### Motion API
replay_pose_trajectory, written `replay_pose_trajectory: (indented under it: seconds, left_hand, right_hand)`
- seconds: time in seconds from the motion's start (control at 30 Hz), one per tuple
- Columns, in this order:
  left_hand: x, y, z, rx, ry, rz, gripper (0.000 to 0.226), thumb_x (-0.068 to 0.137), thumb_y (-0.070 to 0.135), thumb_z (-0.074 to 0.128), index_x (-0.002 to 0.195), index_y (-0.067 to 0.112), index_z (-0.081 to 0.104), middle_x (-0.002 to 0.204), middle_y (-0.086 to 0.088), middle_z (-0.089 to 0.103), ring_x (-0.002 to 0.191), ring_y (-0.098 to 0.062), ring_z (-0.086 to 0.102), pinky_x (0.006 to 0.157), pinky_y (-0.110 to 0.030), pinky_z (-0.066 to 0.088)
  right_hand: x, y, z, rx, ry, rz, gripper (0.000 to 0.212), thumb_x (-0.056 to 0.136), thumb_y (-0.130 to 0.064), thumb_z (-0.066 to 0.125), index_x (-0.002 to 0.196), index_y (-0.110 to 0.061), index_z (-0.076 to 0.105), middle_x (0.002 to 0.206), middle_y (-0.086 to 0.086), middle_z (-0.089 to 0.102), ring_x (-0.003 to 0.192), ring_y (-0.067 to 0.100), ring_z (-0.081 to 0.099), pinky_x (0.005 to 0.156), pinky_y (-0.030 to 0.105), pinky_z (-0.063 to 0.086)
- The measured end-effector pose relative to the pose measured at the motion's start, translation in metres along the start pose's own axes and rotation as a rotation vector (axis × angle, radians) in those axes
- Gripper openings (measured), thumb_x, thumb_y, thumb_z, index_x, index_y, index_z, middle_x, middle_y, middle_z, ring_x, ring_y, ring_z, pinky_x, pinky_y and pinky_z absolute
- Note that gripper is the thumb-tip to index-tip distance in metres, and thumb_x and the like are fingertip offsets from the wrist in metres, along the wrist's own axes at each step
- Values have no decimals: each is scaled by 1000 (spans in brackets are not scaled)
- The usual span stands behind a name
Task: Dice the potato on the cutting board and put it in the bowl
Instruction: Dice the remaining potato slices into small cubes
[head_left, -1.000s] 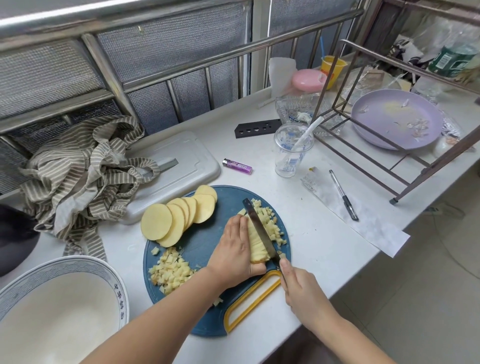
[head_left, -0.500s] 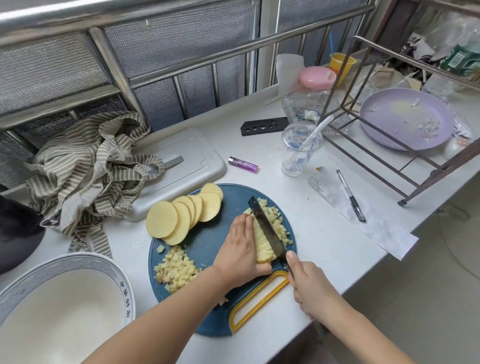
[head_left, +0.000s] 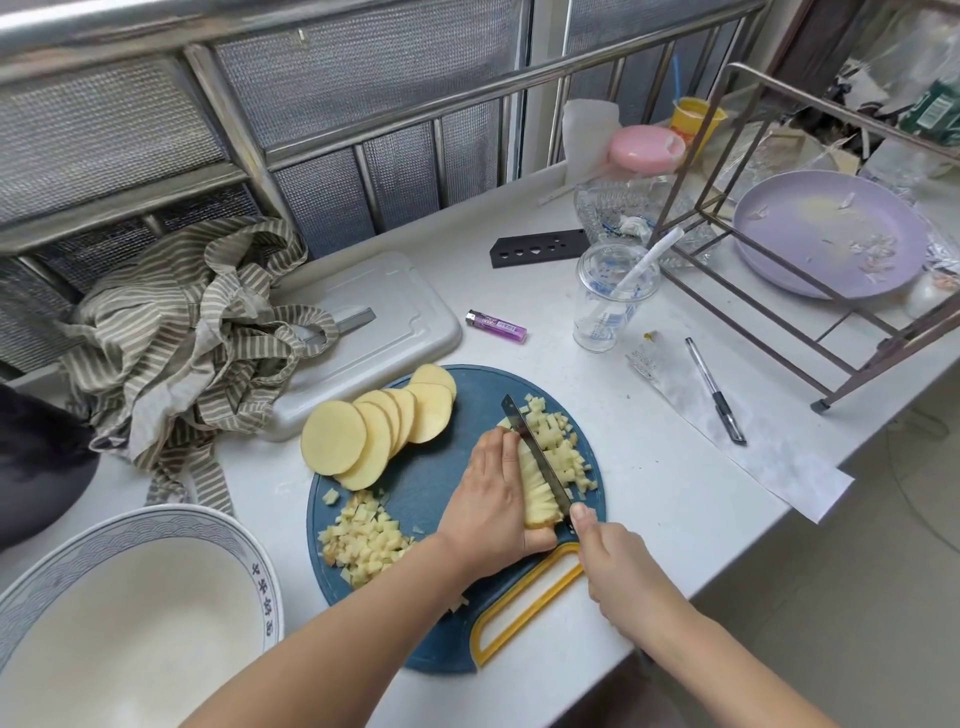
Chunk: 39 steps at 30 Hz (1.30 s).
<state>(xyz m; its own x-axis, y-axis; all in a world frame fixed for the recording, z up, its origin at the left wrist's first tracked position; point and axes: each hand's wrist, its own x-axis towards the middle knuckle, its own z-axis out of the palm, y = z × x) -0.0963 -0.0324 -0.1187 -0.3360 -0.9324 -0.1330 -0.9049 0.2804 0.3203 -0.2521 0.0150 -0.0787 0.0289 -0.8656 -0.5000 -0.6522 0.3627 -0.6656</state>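
Observation:
A round blue cutting board (head_left: 431, 488) with a yellow handle lies at the counter's front edge. Fanned potato slices (head_left: 374, 431) rest on its far left part. One pile of diced potato (head_left: 363, 540) sits near the left, another pile of dice (head_left: 563, 449) at the right. My left hand (head_left: 493, 504) presses down on a stack of potato strips (head_left: 537, 491). My right hand (head_left: 618, 577) grips a knife (head_left: 535, 452) whose blade rests against the strips' right side. A large white bowl (head_left: 130, 618) with a blue rim stands at the lower left, with nothing in it.
A striped cloth (head_left: 187, 338) lies on a grey tray lid (head_left: 379, 332) behind the board. A purple lighter (head_left: 496, 326), a clear plastic cup (head_left: 610, 296), a pen (head_left: 714, 389) on paper, a metal rack (head_left: 810, 322) and a lilac plate (head_left: 831, 234) fill the right.
The knife keeps chopping along the strips, and the diced pile to its right has grown slightly. Both hands stay in place on the board; the view has shifted a little.

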Motion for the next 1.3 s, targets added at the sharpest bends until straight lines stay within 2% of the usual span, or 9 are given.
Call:
replay_pose_trajectory:
  seconds: [0.1, 0.17, 0.27, 0.43, 0.53, 0.7, 0.87, 1.1, 1.3]
  left_hand:
    - [-1, 0, -1, 0, -5, 0, 121, 58, 74, 17, 150, -2, -5, 157, -20, -2, 147, -32, -4, 109, -27, -17]
    - [-2, 1, -3, -20, -1, -4, 121, 58, 73, 18, 150, -3, -4, 157, -20, -2, 147, -32, -4, 109, -27, -17]
    - [-1, 1, -3, -31, -11, -17, 119, 61, 72, 20, 150, -4, -2, 157, -21, 1, 146, -34, 0, 111, -29, -15]
    - [0, 1, 6, -30, 20, -16, 106, 69, 66, 53, 138, -10, 29, 137, -26, 39, 130, -41, 39, 113, -44, 29]
    - [-1, 2, 1, -30, 40, -3, 108, 74, 60, 63, 145, -9, 20, 146, -26, 27, 139, -39, 23, 120, -40, 15]
    - [-3, 5, -4, -47, 43, -7, 111, 73, 64, 51, 148, -5, 8, 152, -23, 12, 144, -34, 5, 118, -31, -4]
    - [-4, 4, -3, -92, 62, -20, 110, 77, 54, 66, 149, -2, 5, 154, -19, 9, 145, -30, 2, 117, -27, -6]
    - [-11, 8, -2, -204, 111, -49, 109, 76, 46, 72, 151, 0, 8, 156, -17, 12, 146, -28, 6, 118, -29, 1]
    - [-11, 6, 0, -218, 115, -66, 111, 75, 45, 74, 151, 0, 7, 156, -17, 13, 146, -28, 6, 118, -28, 2]
  right_hand:
    - [-1, -1, 2, -48, 27, -6, 61, 102, -48, 19, 94, -11, 66, 89, 8, 67, 85, 20, 64, 78, 33, 48]
    - [1, -3, 2, -81, 5, 9, 62, 103, -47, 19, 111, -6, 64, 106, 11, 67, 100, 23, 63, 86, 34, 47]
    - [6, -10, -2, -148, -17, 12, 58, 101, -51, 15, 71, -16, 52, 73, 3, 56, 66, 16, 53, 64, 34, 43]
    - [13, -16, 2, -165, 8, 14, 57, 102, -49, 14, 63, -19, 43, 72, 3, 52, 71, 21, 50, 66, 32, 39]
    - [17, -14, 2, -122, 4, 41, 56, 101, -51, 15, 65, -21, 43, 71, 3, 51, 67, 21, 49, 65, 31, 39]
    - [21, -8, -1, 221, -45, 110, 59, 100, -56, 23, 61, -13, 38, 40, -2, 34, 34, 16, 34, 41, 25, 34]
    - [17, -7, -9, 420, -129, 144, 55, 100, -56, 25, 67, -14, 36, 47, 2, 29, 35, 17, 31, 36, 20, 32]
    - [3, 5, -10, 428, -111, 65, 57, 99, -57, 29, 70, -9, 39, 50, 7, 32, 37, 19, 32, 39, 24, 33]
    - [-16, 15, -10, 365, -49, 42, 56, 97, -57, 32, 59, -16, 30, 47, 1, 24, 39, 16, 24, 42, 23, 23]
